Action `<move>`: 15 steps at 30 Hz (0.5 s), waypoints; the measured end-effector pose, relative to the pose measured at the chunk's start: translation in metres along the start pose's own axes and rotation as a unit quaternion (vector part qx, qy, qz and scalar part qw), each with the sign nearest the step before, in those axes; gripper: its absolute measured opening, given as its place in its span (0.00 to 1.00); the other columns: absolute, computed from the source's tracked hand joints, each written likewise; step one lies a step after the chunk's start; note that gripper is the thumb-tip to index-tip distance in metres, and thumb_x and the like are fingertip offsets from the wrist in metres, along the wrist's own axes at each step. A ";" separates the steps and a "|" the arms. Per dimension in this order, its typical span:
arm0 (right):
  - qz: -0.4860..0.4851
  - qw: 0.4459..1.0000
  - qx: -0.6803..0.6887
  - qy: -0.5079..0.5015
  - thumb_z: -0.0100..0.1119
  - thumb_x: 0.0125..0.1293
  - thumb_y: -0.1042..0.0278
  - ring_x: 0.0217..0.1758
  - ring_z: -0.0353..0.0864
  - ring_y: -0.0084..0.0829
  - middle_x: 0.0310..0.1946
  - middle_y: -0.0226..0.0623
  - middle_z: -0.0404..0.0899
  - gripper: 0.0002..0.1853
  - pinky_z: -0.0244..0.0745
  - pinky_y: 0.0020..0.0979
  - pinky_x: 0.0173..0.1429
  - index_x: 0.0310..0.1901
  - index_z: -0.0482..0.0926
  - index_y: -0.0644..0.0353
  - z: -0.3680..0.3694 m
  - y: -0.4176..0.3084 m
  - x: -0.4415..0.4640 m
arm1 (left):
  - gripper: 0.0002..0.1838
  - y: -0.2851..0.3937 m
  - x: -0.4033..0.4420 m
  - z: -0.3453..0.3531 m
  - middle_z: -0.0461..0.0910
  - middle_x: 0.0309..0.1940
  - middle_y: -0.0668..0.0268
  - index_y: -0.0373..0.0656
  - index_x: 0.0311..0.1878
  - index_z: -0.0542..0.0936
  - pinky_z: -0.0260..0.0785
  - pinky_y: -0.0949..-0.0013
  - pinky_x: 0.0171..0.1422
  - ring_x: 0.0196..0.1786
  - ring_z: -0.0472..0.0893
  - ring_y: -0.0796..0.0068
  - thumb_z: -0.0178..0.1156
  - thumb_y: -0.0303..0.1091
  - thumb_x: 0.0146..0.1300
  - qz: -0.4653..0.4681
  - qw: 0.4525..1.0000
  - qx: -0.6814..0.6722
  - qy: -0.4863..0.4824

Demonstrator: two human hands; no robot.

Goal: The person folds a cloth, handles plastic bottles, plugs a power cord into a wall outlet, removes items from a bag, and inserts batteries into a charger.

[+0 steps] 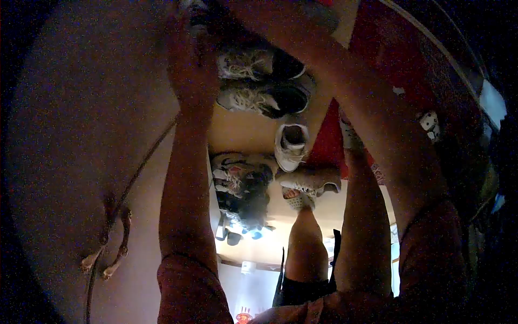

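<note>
My left hand [194, 65] is raised at the top left, dark and grainy, and its fingers cannot be made out. Beside its upper end is a grey and white object [195, 11], perhaps a shoe. My right forearm crosses from the lower right to the top middle, where my right hand [251, 12] is in deep shadow and partly cut off by the frame edge. Just below the hands lie two worn laced shoes, one light [245, 63] and one with a dark opening [264, 100]. What either hand holds, if anything, is hidden.
A white shoe [292, 147] and a beige shoe [310, 181] lie near my foot in a perforated clog [298, 200]. Dark footwear [243, 183] is piled left of them. A red mat [386, 59] spans the right; a cable [143, 167] hangs along the pale left wall.
</note>
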State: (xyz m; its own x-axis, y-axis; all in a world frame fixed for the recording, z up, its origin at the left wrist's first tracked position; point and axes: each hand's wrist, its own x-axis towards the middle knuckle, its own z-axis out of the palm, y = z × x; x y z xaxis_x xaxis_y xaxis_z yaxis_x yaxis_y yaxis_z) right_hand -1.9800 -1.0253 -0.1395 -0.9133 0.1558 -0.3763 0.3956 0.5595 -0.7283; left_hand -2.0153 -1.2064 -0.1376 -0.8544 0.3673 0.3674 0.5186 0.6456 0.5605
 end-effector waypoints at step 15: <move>0.161 0.973 0.163 -0.012 0.64 0.57 0.56 0.42 0.77 0.46 0.35 0.46 0.77 0.18 0.73 0.42 0.47 0.41 0.75 0.62 -0.030 -0.118 -0.372 | 0.18 0.244 -0.371 -0.174 0.76 0.51 0.51 0.36 0.57 0.71 0.66 0.53 0.60 0.54 0.74 0.52 0.49 0.30 0.65 -0.191 0.790 0.086 -0.576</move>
State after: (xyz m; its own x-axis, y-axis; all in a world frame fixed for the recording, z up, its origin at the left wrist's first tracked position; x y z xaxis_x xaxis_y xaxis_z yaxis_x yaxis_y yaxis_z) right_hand -1.6896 -1.1247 0.1038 -0.7362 0.2587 -0.6254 0.6740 0.1956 -0.7124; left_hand -1.5664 -1.3016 -0.0074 -0.4616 0.4250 -0.7787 0.2881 0.9020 0.3215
